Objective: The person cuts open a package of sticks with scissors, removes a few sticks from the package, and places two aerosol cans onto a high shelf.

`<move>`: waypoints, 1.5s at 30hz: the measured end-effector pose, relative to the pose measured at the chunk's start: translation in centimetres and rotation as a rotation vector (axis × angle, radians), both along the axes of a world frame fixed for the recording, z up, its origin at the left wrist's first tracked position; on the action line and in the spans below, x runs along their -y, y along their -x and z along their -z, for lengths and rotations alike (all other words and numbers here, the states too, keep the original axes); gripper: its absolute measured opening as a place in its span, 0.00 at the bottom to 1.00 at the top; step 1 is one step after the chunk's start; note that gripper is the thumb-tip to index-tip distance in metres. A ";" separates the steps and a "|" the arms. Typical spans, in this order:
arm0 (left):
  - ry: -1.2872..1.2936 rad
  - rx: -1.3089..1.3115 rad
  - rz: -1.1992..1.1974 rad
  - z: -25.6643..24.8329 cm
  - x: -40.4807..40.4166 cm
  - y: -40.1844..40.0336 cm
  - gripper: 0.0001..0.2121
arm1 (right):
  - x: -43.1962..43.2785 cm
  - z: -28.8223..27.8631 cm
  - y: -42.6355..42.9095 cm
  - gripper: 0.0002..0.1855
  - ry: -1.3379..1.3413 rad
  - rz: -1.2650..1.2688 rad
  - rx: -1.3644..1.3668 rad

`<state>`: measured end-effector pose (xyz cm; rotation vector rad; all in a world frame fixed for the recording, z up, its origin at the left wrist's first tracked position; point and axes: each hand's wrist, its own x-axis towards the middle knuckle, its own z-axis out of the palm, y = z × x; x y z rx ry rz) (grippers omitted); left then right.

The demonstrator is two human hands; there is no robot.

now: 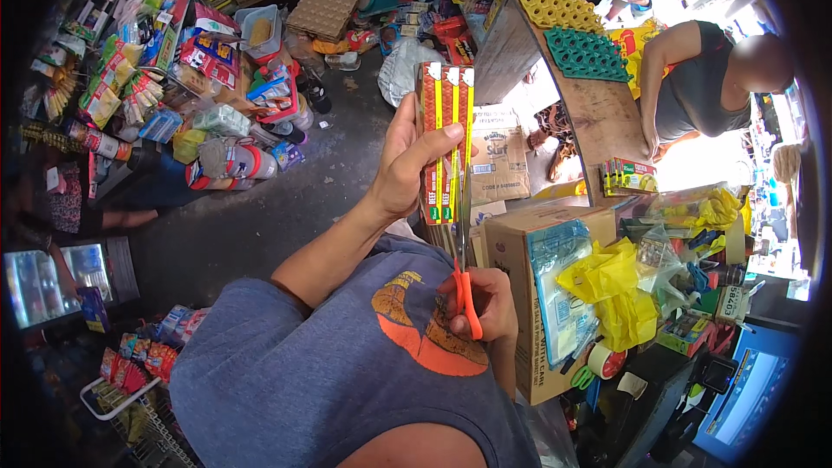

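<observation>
Upright in my left hand [406, 162] is a bundle of narrow red-and-yellow Knorr beef cube boxes [448, 101], side by side. The thumb presses across their front and the fingers wrap behind the left side. My right hand [484, 305], in front of the shirt, grips the orange handles of a pair of scissors [463, 237]. Their metal blades point up along the lower right of the bundle, near its rightmost box. Whether the blades touch the packaging cannot be told.
A large cardboard box [520, 312] with plastic bags stands at the right, near a wooden counter [572, 84] bearing egg trays [585, 55]. Beyond the counter a person [695, 84] leans on it. Packed goods [214, 52] crowd the left, beside the dark floor [312, 169].
</observation>
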<state>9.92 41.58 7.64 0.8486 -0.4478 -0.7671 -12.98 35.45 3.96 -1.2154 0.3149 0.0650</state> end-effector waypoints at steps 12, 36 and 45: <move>0.044 -0.010 -0.033 0.6 -0.9 0.6 0.25 | 0.0 1.4 0.4 0.21 0.102 -0.029 0.050; 0.037 -0.199 0.253 1.8 1.0 5.1 0.23 | -0.6 -1.0 -4.4 0.37 -0.237 0.551 0.441; -0.076 -0.145 0.222 3.3 0.4 2.8 0.28 | -0.6 -2.4 -5.7 0.39 0.359 0.804 0.269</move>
